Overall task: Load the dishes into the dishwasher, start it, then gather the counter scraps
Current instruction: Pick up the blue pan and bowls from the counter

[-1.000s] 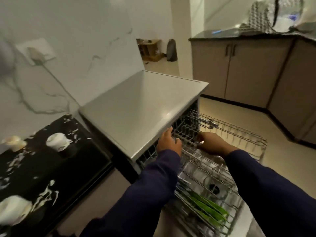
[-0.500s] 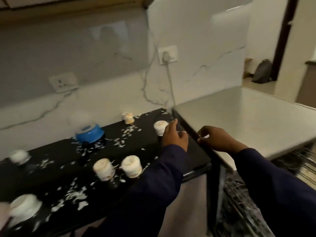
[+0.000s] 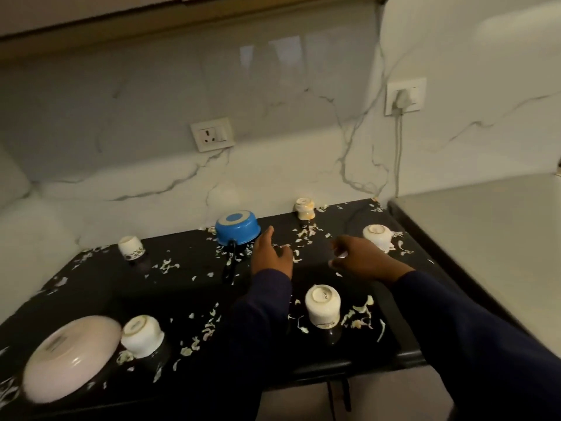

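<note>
Blue pan point(image 3: 237, 227) sits upside down at the back of the black counter point(image 3: 91, 287). It's prob light but slick, so grab its black handle point(image 3: 229, 262), which points toward the front. Left hand point(image 3: 271, 256) hovers just right of the pan, fingers loose, holding nothing; right hand point(image 3: 361, 259) is further right, loosely curled, also empty afaict. Upturned cups point(image 3: 322, 305) (fragile) and scraps point(image 3: 306, 235) sit all around the pan.

The scene is dim and warm-grey, with soft light falling from above and from the right. The glossy marble-patterned wall panel point(image 3: 273, 86) carries pale rectangular reflections and a broad glare at its upper right. The black stone counter point(image 3: 91, 293) swallows detail, and the cups cast faint dark reflections on it. The upturned white plate point(image 3: 73, 357) at lower left is smeared by blur. Wide-angle distortion bends the edges.
</note>
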Action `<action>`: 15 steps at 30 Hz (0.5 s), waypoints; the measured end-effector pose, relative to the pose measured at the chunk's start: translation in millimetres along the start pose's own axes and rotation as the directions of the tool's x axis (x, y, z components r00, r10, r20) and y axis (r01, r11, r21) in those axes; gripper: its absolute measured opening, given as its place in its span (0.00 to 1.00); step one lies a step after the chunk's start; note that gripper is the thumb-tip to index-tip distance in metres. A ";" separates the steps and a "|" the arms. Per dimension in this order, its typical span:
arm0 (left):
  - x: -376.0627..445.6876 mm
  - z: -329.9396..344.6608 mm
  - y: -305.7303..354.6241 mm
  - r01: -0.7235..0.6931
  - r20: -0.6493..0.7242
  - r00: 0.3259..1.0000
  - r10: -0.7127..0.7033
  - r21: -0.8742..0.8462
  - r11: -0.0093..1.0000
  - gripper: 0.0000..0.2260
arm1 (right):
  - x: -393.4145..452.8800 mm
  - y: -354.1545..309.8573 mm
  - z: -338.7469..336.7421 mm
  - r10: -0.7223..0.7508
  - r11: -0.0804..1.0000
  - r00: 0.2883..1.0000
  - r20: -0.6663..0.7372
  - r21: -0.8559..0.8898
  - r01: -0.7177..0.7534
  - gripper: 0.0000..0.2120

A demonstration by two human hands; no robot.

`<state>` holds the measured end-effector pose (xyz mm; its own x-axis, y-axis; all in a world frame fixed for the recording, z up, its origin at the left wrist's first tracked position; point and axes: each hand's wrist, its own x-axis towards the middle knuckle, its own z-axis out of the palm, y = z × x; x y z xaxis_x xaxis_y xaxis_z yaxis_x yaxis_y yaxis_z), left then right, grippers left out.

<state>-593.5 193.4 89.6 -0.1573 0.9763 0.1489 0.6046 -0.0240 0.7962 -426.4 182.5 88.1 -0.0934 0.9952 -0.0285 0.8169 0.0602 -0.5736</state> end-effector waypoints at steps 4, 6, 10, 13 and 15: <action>17.9 -18.4 -16.3 0.066 -0.052 0.997 -0.065 0.020 0.998 0.24 | 24.2 -14.8 6.3 -0.047 0.999 0.998 0.047 0.008 0.047 0.17; 29.1 -25.3 -24.7 0.102 -0.093 0.991 -0.100 0.011 0.995 0.24 | 40.4 -21.3 8.9 -0.067 0.998 0.996 0.067 0.017 0.066 0.16; 50.3 -36.5 -40.2 0.198 -0.171 0.965 -0.197 -0.014 0.980 0.24 | 70.3 -37.5 14.3 -0.113 0.993 0.984 0.135 0.033 0.110 0.17; 66.2 -40.8 -52.1 0.292 -0.200 0.934 -0.296 -0.051 0.955 0.26 | 94.3 -45.8 19.1 -0.132 0.991 0.972 0.192 0.050 0.125 0.20; 73.9 -43.8 -61.2 0.343 -0.211 0.914 -0.348 -0.060 0.937 0.26 | 111.0 -51.0 23.0 -0.140 0.990 0.963 0.231 0.047 0.132 0.20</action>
<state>-676.4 257.6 77.5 -0.5189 0.8547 -0.0168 0.4658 0.2992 0.8328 -491.6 288.1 95.4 -0.3356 0.9320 -0.1367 0.7695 0.1876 -0.6104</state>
